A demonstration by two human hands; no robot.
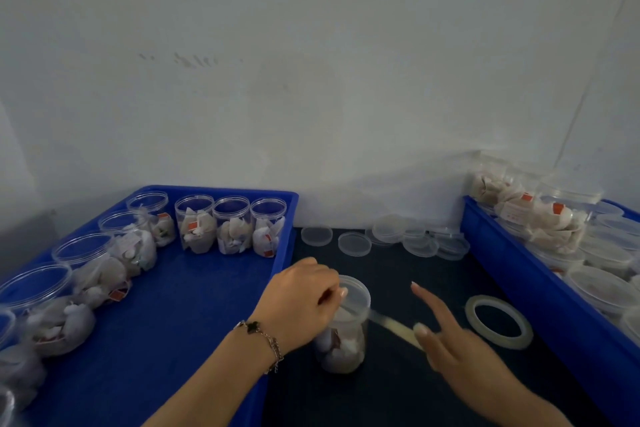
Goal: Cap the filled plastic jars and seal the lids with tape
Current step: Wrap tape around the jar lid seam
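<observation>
A clear plastic jar (346, 340) filled with pale sachets stands on the dark table between two blue trays, with a clear lid on top. My left hand (304, 302) grips the jar at its lid, fingers curled round the rim. A strip of tape (394, 326) stretches from the jar's lid to the right. My right hand (446, 343) holds the strip's far end between thumb and a finger, the other fingers straight. A roll of clear tape (498, 321) lies flat just right of that hand.
The left blue tray (207, 305) holds several capped jars along its far and left sides. The right blue tray (519, 270) is piled with filled jars. Several loose clear lids (353, 243) lie at the back of the table. A white wall stands behind.
</observation>
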